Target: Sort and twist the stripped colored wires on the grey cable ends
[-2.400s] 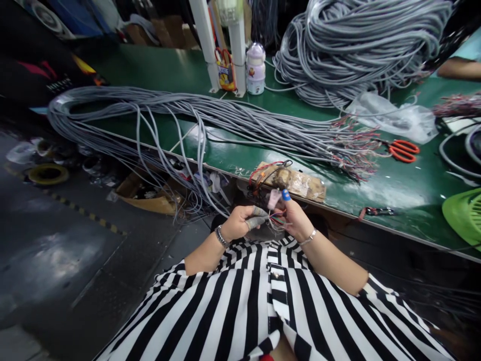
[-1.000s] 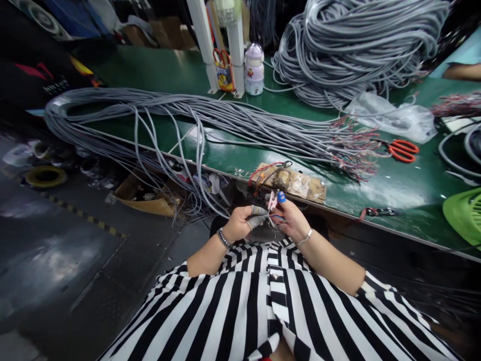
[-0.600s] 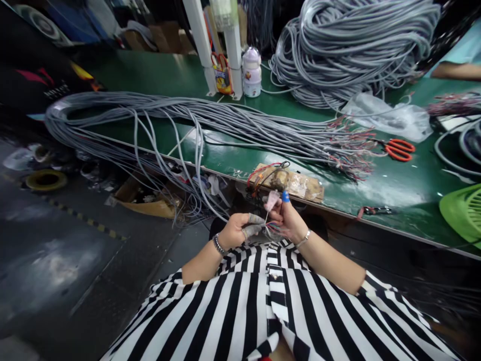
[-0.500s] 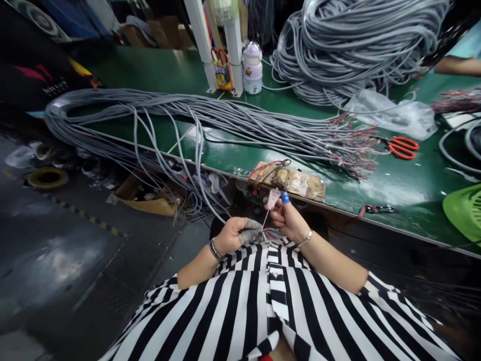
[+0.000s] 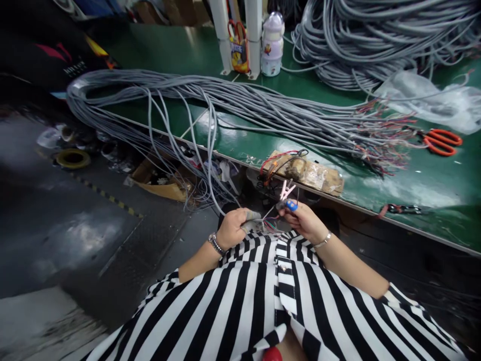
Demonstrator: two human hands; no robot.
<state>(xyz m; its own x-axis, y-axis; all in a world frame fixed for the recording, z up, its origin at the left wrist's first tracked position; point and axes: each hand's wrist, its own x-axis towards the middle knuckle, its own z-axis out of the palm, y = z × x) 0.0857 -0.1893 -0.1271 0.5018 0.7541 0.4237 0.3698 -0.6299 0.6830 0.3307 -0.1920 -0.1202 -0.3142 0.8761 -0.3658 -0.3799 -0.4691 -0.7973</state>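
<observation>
My left hand (image 5: 233,228) is closed around the end of a grey cable (image 5: 214,196), in front of my striped shirt. Its thumb and forefinger have grey coverings. Thin coloured wires (image 5: 270,225) fan out of the cable end between my hands. My right hand (image 5: 302,218), with a blue cover on one fingertip, pinches a small pale pink clip (image 5: 287,190) shaped like a clothespin, its two arms spread upward. A pale strand (image 5: 268,212) stretches from the cable end to the right fingertips. The exact grip on that strand is too small to make out.
A long bundle of grey cables (image 5: 240,95) lies along the green table (image 5: 379,198). Orange-handled scissors (image 5: 442,142) lie beyond its frayed ends. A taped wooden block (image 5: 319,178) sits at the table edge. A bottle (image 5: 272,47) and a big cable coil (image 5: 376,40) stand behind.
The view has shifted, so the table appears further right and higher. The pink clip has turned and now shows its two arms apart. My left hand still holds the cable.
</observation>
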